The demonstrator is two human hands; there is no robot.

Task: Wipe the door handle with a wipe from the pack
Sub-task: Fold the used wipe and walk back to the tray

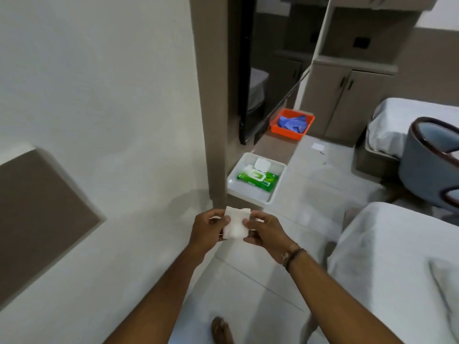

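White wall (99,95) filled the view on one side of the brown pillar (211,108); pale floor tiles (248,281) ran open past the pillar's base toward the cabinets (347,95). Two white beds (397,256) closed that floor strip on its far side, with a blue chair (429,165) between them. My foot (221,330) stood on the clear strip.

Wipe (236,225) was held in front of the pillar's foot, folded to a rough rectangle, long axis near upright, flat face toward me. My left hand (207,229) pinched one side edge between thumb and fingers; my right hand (265,232) pinched the opposite edge likewise. Cord bracelet (293,255) sat on the right wrist.

Green wipe pack (257,178) lay in a white tray (248,194) touching the pillar's side, flip lid (262,164) standing open, long axis slanting across the tray. Print on the pack was too blurred to read. Beyond the tray, an orange bin (290,131) held blue gloves (291,122).

Door handle: could not tell where.
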